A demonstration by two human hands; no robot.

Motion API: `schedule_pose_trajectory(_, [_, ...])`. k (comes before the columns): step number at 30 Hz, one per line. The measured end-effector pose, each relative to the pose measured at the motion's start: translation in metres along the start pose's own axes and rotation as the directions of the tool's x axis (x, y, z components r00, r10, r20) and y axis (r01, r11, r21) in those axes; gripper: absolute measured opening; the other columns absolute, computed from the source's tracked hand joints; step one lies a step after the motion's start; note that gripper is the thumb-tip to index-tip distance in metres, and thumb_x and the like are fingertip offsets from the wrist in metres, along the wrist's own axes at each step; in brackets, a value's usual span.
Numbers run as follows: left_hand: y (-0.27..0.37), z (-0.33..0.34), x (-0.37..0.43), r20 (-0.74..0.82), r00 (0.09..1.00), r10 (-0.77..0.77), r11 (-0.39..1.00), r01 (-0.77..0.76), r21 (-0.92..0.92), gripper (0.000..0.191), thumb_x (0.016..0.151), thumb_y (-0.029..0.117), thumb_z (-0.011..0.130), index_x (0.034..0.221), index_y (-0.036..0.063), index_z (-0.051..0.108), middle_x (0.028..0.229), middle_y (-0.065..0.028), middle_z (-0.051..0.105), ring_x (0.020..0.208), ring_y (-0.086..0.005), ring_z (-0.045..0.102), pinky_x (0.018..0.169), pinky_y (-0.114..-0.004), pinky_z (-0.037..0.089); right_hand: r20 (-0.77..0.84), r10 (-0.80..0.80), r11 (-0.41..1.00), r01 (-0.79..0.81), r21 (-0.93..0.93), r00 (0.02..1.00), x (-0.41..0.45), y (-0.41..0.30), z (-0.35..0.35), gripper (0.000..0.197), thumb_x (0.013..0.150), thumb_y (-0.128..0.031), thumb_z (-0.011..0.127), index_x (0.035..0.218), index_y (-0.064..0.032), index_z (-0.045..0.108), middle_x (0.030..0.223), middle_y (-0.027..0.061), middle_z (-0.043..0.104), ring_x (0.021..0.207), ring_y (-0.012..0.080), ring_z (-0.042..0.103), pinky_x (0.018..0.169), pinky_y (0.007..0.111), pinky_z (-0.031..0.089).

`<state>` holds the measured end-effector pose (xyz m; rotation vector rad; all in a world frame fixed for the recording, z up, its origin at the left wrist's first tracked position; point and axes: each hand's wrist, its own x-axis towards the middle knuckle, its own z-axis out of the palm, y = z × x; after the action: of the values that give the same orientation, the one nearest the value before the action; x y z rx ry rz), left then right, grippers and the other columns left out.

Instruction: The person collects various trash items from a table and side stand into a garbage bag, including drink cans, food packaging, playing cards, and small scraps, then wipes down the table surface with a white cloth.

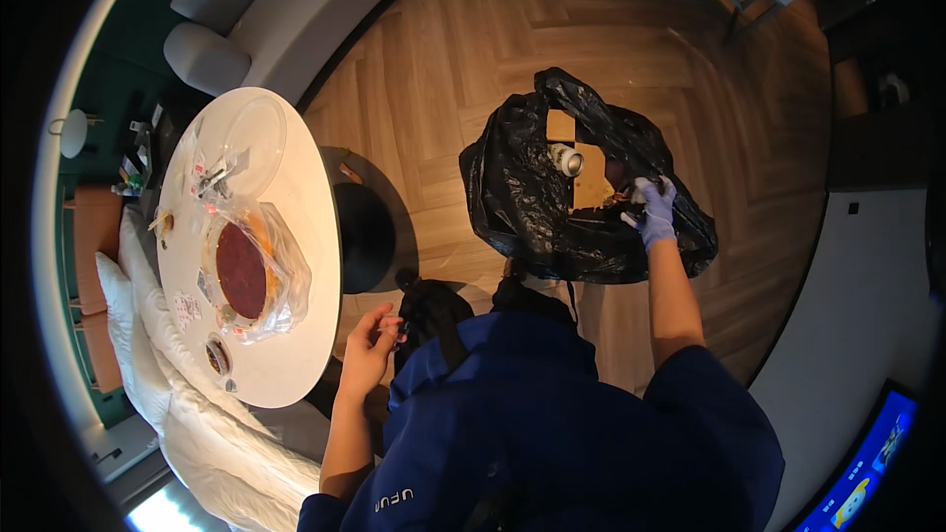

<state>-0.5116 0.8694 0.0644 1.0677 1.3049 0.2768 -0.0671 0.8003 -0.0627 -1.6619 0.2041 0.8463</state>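
A black plastic garbage bag stands spread on the wooden floor, its mouth facing up. Inside lie a drink can and pieces of brown cardboard. My right hand, in a pale purple glove, is at the bag's right inner side with its fingers bent; some small whitish and reddish scraps are at the fingertips, and whether it grips them is unclear. My left hand is bare, held between the round table and my knees, fingers loosely curled and apart, with nothing plainly in it.
On the round white table at the left are a bowl of dark red food in clear plastic, a clear round lid and a small sauce cup. A black round stool stands beside it. A grey sofa is behind; white bedding lies near.
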Motion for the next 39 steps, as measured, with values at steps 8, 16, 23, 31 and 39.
schedule_pose_trajectory(8, [-0.009,-0.029,-0.016,-0.157,0.983,0.094,0.983,-0.067,0.169,0.03,0.084,0.008,0.049,0.113,0.0,0.046,0.09,-0.0059,0.056,0.073,-0.0109,0.055,0.065,-0.021,0.042,-0.19,-0.269,0.479,-0.04,-0.877,0.944,0.016,-0.005,0.034,0.072,0.056,-0.029,0.073,0.119,-0.0249,0.038,0.126,0.0157,0.03,0.113,0.0364,0.033,0.093,0.04,0.035])
schedule_pose_trajectory(16, [0.023,-0.116,0.005,-0.436,0.867,0.243,0.967,-0.177,0.185,0.021,0.087,0.011,0.045,0.103,0.0003,0.053,0.081,-0.0067,0.059,0.063,-0.0105,0.054,0.057,-0.02,0.042,0.096,0.255,0.904,-0.272,0.33,0.962,0.029,0.002,0.021,0.042,0.066,-0.042,0.06,0.102,-0.0223,0.055,0.105,0.0048,0.053,0.093,0.0279,0.051,0.065,0.05,0.046])
schedule_pose_trajectory(23, [0.071,-0.207,0.059,-0.547,0.732,0.406,0.914,-0.329,0.238,0.022,0.087,0.011,0.046,0.104,-0.0001,0.054,0.078,-0.0047,0.058,0.058,-0.0064,0.047,0.051,-0.017,0.035,0.727,-0.35,0.622,-0.434,0.652,0.59,-0.043,-0.038,0.125,0.076,0.058,-0.03,0.065,0.127,-0.0181,0.034,0.115,0.0284,0.04,0.098,0.0483,0.044,0.062,0.054,0.05])
schedule_pose_trajectory(31, [0.09,-0.286,0.111,-0.62,0.723,0.305,0.951,-0.262,0.163,0.021,0.085,0.01,0.048,0.101,-0.0024,0.055,0.093,-0.0099,0.059,0.081,-0.0154,0.059,0.068,-0.025,0.05,0.314,-0.344,0.939,0.334,0.085,0.885,-0.026,-0.029,0.152,0.067,0.064,-0.017,0.061,0.124,-0.0077,0.032,0.116,0.0202,0.042,0.102,0.0341,0.045,0.085,0.045,0.041])
schedule_pose_trajectory(39, [0.086,-0.47,0.234,-0.779,0.457,0.429,0.865,0.04,0.5,0.024,0.077,0.017,0.051,0.093,0.0014,0.059,0.08,-0.0175,0.061,0.072,-0.0282,0.06,0.065,-0.034,0.047,0.469,-0.682,0.008,0.646,-0.763,0.561,-0.012,-0.008,0.113,0.076,0.056,-0.012,0.07,0.121,-0.0044,0.032,0.119,0.0127,0.038,0.107,0.0256,0.04,0.09,0.036,0.038])
